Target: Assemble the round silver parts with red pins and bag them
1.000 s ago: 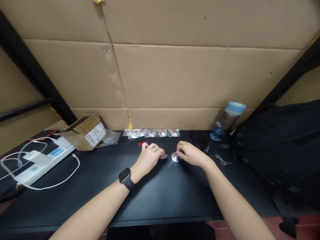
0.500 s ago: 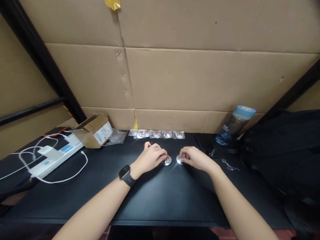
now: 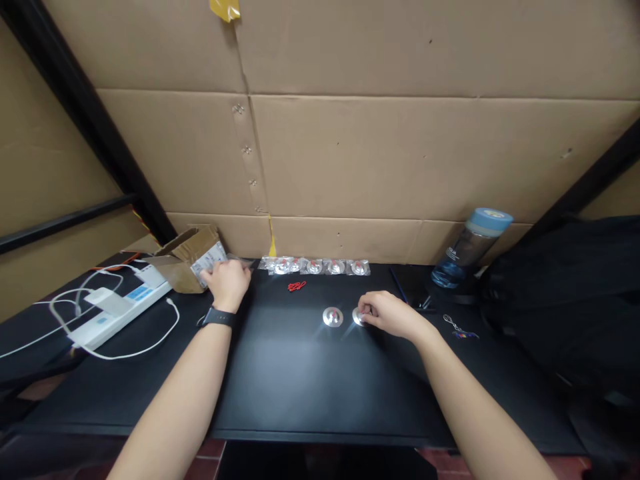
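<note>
My right hand (image 3: 381,311) pinches the middle of a small cymbal (image 3: 357,317), a shiny round metal disc on the black table; the fingers cover most of it. Just left of it lies a second small cymbal (image 3: 333,317) with a red mark on its raised centre, untouched. My left hand (image 3: 227,283), wearing a black watch, is over a clear plastic bag (image 3: 243,261) beside the open cardboard box (image 3: 193,257). Its fingers look spread, with the tips partly hidden. Behind the cymbals lies a red cord (image 3: 296,287).
Several bagged cymbals (image 3: 314,267) line the foot of the cardboard wall (image 3: 340,160). A white power strip (image 3: 120,310) with cables is on the left. To the right are a water bottle (image 3: 470,247), a keychain (image 3: 460,328) and a black bag (image 3: 560,320).
My left hand has let go of the left cymbal and moved left and back to the plastic bag by the box. The red cord is now uncovered. My right hand has stayed put.
</note>
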{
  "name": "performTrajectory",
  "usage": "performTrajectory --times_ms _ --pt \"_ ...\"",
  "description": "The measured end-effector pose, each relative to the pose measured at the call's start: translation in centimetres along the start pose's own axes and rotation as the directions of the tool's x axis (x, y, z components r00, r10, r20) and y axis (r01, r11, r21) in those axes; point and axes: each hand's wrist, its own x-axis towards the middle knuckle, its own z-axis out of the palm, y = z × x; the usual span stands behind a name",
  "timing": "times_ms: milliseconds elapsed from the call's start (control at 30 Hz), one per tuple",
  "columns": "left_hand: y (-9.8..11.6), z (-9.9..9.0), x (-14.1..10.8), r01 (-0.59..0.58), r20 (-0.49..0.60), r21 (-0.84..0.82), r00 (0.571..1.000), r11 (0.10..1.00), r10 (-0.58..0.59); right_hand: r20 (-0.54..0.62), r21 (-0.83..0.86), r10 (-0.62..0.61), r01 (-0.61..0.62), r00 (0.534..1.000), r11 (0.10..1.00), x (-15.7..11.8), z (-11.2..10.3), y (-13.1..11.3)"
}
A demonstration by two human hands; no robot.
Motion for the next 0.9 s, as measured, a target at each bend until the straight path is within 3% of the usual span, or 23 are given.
performTrajectory --times_ms 100,200,267,367,433,533,567,700,767,900 --pt "1.5 -0.9 -0.7 -0.113 -0.183 -0.128 0.979 0.985 0.089 -0.011 -0.039 0.024 -0.024 1.000 0.999 0.0 0.0 0.0" --pt "4.8 -1.2 -2.6 -0.376 -0.272 -0.238 0.911 0.896 0.311 0.006 -0.116 0.068 -0.067 0.998 0.991 -0.1 -0.2 -0.5" --pt "7.6 -0.6 -4.3 -0.555 -0.242 -0.260 0.829 0.790 0.503 0.023 -0.157 0.093 -0.088 0.995 0.984 -0.1 -0.3 -0.9" --pt "10.8 0.3 -6.7 -0.737 -0.149 -0.265 0.669 0.622 0.728 0.023 -0.184 0.103 -0.097 0.994 0.978 0.0 -0.3 -1.6" --pt "11.8 0.4 -7.7 -0.778 -0.110 -0.278 0.609 0.564 0.786 0.022 -0.198 0.108 -0.102 0.994 0.975 0.0 -0.2 -2.0" --pt "12.1 -0.7 -8.6 -0.777 -0.094 -0.315 0.596 0.544 0.797 0.038 -0.212 0.120 -0.109 0.992 0.971 0.1 -0.1 -2.4" --pt "12.1 -1.3 -8.8 -0.789 -0.082 -0.329 0.572 0.519 0.816 0.039 -0.211 0.120 -0.109 0.992 0.971 0.2 -0.1 -2.6" --pt "12.4 -2.6 -9.4 -0.875 0.005 -0.325 0.378 0.359 0.926 0.026 -0.213 0.145 -0.136 0.989 0.968 0.2 -0.2 -3.0" --pt "12.6 -2.4 -9.7 -0.893 0.023 -0.286 0.356 0.348 0.934 0.029 -0.227 0.176 -0.165 0.984 0.960 0.2 -0.1 -3.1" --pt "12.7 -1.7 -9.7 -0.890 0.003 -0.218 0.409 0.400 0.913 -0.005 -0.260 0.181 -0.176 0.983 0.950 0.0 0.0 -3.0"
